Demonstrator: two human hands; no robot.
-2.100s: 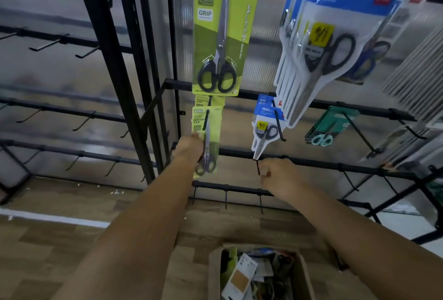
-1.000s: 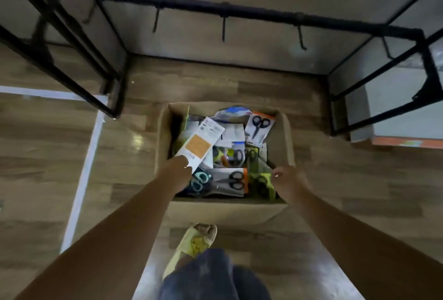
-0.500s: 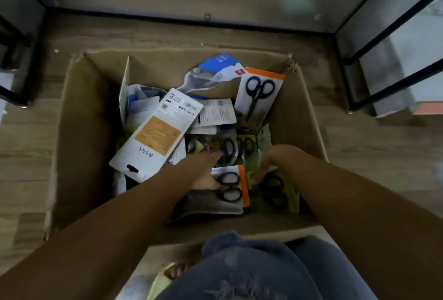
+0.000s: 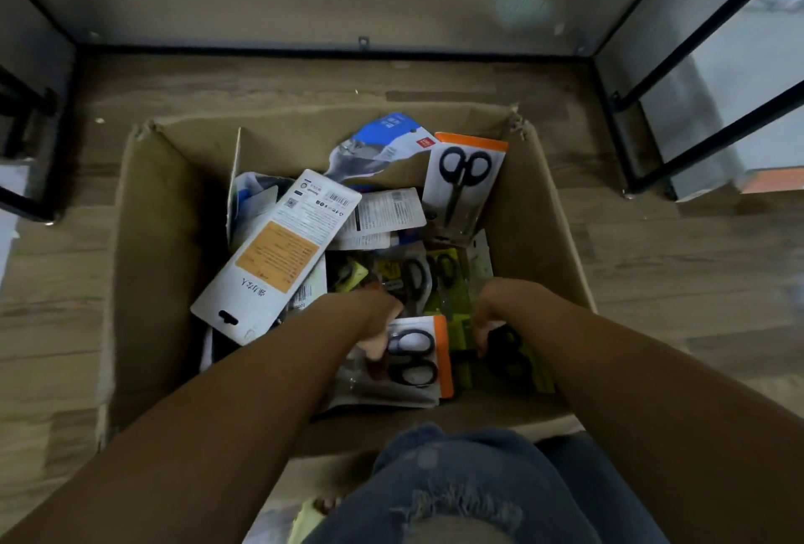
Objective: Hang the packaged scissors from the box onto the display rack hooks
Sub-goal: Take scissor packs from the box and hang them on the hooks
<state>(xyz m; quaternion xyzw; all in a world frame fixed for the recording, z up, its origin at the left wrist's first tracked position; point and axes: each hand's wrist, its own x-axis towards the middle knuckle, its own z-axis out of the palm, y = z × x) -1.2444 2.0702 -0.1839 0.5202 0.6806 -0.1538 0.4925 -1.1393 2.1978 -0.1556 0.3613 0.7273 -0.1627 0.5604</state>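
Observation:
An open cardboard box on the wooden floor holds several packaged scissors. Both my hands reach into its near side. My left hand curls its fingers onto the left part of a clear, orange-edged pack with black-handled scissors. My right hand curls its fingers over the edge of a green pack with black scissors. A large white pack lies back side up at the left. Another orange-topped scissors pack leans on the far right wall. The rack's hooks are out of view.
The black frame of the display rack runs along the floor behind the box and up at the right. Another black rack leg stands at the left. My jeans-clad knees are just below the box's near rim.
I have turned from the rack's hooks down to the box and moved close. Both hands have gone into the box and settled on the two near packs.

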